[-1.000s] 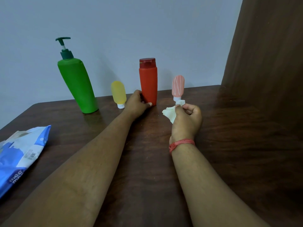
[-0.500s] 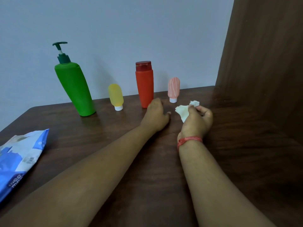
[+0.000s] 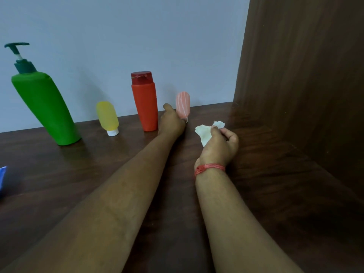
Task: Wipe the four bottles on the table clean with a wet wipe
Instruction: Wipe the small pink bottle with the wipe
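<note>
Four bottles stand along the wall on the dark wooden table [image 3: 98,174]: a green pump bottle [image 3: 45,109], a small yellow bottle [image 3: 107,117] on its white cap, a red bottle [image 3: 145,103] and a small pink striped bottle [image 3: 183,104]. My left hand [image 3: 171,123] sits between the red and pink bottles, its fingers wrapped around the pink bottle's lower end and hiding most of its cap. My right hand [image 3: 220,144] hovers just right of it, pinching a crumpled white wet wipe [image 3: 203,133].
A tall brown wooden panel [image 3: 305,75] closes off the table's right side. A corner of the blue wipes pack [image 3: 2,180] shows at the left edge. A pale wall runs behind the bottles.
My left hand left the red bottle and moved right onto the pink bottle. My right hand drew back from the pink bottle with the wipe, and sits a little right of it.
</note>
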